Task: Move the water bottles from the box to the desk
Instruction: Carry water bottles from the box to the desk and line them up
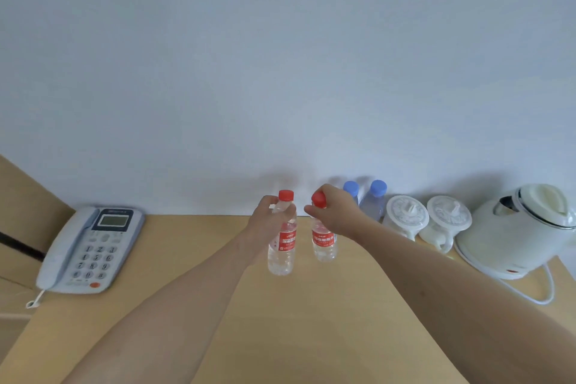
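Two clear water bottles with red caps and red labels stand upright side by side on the wooden desk (pixel 280 321). My left hand (pixel 268 217) grips the neck of the left bottle (pixel 283 246), just under its cap. My right hand (pixel 335 212) holds the right bottle (pixel 324 243) from above, fingers curled round its neck and cap. Whether either bottle's base touches the desk is hard to tell. The box is out of view.
Two blue-capped bottles (pixel 364 199) stand against the wall behind my right hand. Two white lidded mugs (pixel 427 221) and a white electric kettle (pixel 523 227) with its cord fill the right side. A grey desk phone (pixel 93 249) lies at the left.
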{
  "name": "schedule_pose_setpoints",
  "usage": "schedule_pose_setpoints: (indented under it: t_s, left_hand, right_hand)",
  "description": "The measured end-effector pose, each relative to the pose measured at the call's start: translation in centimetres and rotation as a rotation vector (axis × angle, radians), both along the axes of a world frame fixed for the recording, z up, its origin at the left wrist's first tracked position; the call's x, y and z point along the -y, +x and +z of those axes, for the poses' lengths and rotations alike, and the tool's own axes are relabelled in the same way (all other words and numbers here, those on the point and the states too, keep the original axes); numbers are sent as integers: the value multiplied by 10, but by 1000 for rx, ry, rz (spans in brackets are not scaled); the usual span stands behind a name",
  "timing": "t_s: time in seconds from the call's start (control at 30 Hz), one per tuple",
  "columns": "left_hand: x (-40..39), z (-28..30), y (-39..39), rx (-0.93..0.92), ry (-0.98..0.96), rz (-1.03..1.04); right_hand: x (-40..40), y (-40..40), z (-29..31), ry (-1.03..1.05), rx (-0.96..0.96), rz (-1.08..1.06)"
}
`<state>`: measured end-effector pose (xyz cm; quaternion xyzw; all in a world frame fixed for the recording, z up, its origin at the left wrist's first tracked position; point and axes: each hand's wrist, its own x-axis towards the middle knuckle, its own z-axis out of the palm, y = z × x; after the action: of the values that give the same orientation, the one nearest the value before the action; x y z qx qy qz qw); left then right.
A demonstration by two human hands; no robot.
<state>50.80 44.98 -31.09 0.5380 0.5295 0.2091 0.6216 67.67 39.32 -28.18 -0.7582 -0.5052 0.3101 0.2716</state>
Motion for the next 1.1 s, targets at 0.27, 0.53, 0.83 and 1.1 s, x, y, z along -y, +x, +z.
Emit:
schedule_pose_setpoints:
  t_s: [0.27,0.53,0.83,1.1]
  left_hand:
    - [-38,-12,1,-46,35,-141]
    - [-55,-15,20,-66,151,-50]
    - [-50,-18,35,-14,153,82]
    - [-48,-21,37,-28,190,105]
  right_hand:
    - [-29,-2,3,-108,286,80]
    - [-45,11,4,-99,441,-31]
    - [-50,15,-6,-26,450,-70]
    - [-49,13,-13,12,454,-95]
